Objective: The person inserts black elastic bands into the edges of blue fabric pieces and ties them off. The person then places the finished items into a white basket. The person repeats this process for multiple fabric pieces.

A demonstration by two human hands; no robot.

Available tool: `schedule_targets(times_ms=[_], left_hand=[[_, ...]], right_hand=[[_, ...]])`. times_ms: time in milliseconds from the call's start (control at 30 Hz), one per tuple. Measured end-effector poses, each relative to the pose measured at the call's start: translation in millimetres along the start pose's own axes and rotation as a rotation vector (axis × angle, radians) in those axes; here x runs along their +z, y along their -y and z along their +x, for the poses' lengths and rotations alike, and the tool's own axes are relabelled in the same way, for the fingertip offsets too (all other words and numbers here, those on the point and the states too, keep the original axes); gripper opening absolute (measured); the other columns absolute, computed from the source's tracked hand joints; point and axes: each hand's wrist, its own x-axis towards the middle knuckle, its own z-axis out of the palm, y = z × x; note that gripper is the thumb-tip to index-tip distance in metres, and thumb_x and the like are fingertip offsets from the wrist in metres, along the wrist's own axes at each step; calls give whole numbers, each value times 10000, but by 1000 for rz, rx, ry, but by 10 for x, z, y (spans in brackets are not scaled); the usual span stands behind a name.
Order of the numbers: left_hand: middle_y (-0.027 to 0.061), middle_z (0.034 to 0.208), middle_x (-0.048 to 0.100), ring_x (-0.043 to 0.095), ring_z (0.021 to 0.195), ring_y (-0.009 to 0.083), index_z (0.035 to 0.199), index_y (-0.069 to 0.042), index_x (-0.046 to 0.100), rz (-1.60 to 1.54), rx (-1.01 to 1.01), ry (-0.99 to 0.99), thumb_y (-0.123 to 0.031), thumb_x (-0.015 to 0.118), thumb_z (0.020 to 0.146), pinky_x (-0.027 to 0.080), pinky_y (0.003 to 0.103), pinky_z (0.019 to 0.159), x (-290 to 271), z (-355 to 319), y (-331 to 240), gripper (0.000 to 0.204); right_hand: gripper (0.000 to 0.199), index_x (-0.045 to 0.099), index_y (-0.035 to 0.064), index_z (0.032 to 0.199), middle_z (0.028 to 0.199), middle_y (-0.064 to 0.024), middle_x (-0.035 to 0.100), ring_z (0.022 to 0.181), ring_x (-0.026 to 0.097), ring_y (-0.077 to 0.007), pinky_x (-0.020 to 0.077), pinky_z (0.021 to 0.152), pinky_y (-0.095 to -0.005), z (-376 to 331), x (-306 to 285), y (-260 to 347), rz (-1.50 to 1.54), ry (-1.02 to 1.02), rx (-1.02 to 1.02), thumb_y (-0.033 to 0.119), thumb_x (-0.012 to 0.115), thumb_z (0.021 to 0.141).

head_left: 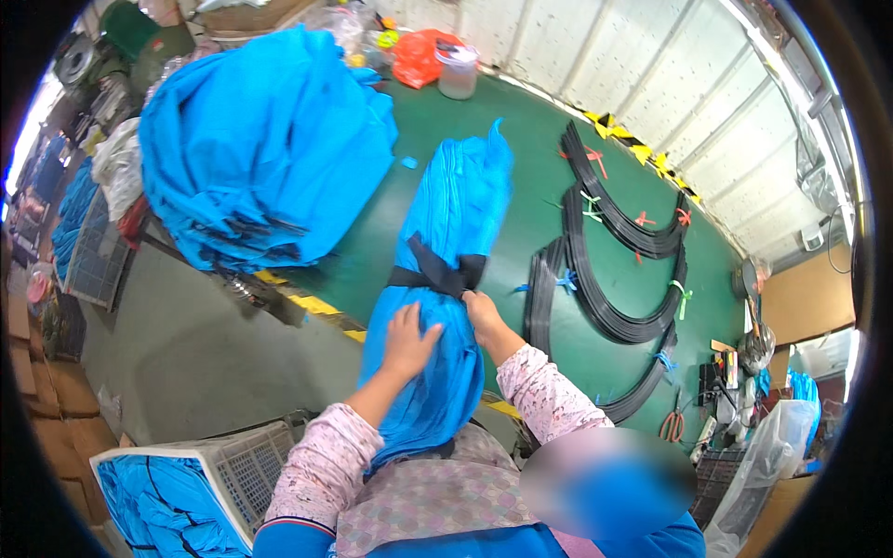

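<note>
Hands (406,342) (481,311) on blue bundle (445,279), right at black strap (435,272).

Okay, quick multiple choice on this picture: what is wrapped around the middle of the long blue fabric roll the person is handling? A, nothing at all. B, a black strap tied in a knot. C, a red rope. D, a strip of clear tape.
B: a black strap is knotted around the middle of the blue fabric roll, with the right hand at the knot and the left hand flat on the roll below it.
</note>
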Motion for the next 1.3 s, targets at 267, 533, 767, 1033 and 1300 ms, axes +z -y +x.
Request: schedule_targets(times_ms=[267, 533, 767, 1033, 1300], left_hand=[[158, 1117, 568, 563, 1035, 349, 1094, -25, 585, 100, 321, 53, -145, 703, 767, 457, 442, 882, -142, 542, -484, 367], [118, 1056, 555, 503, 1041, 335, 989, -64, 649, 302, 112, 63, -343, 739, 814, 399, 485, 871, 261, 923, -691, 341], [-1, 882, 638, 590, 779, 122, 978, -62, 636, -1035, -410, 98, -257, 628, 982, 488, 303, 653, 162, 916, -533, 196], [20, 938, 653, 617, 796, 106, 1051, -59, 618, -1427, -371, 92, -199, 593, 1007, 537, 298, 687, -551, 701, -890, 149], [7, 856, 642, 566, 719, 86, 973, -51, 617, -1104, -420, 42, -242, 605, 1001, 482, 254, 672, 243, 809, -219, 194]], right_hand=[[845, 320, -74, 1395, 1228, -232, 451, 1087, 545, -379, 468, 916, -396, -658, -163, 75, -704, -532, -920, 279, 813, 807], [196, 622, -29, 1060, 696, -218, 622, 536, 629, -317, 476, 514, -409, -581, -382, 450, -486, -274, -575, 140, 572, 976], [659, 252, 36, 1494, 740, -107, 653, 506, 577, -142, 492, 476, -285, -645, -402, 252, 203, -367, -237, 74, 622, 950], [269, 521, -5, 1217, 746, -72, 652, 542, 586, -118, 482, 509, -243, -743, -94, 453, 348, -333, -344, 109, 583, 982], [172, 585, -4, 989, 734, -70, 596, 554, 521, -89, 408, 493, -240, -1948, -33, 2240, 139, -213, -1350, 162, 549, 1015]])
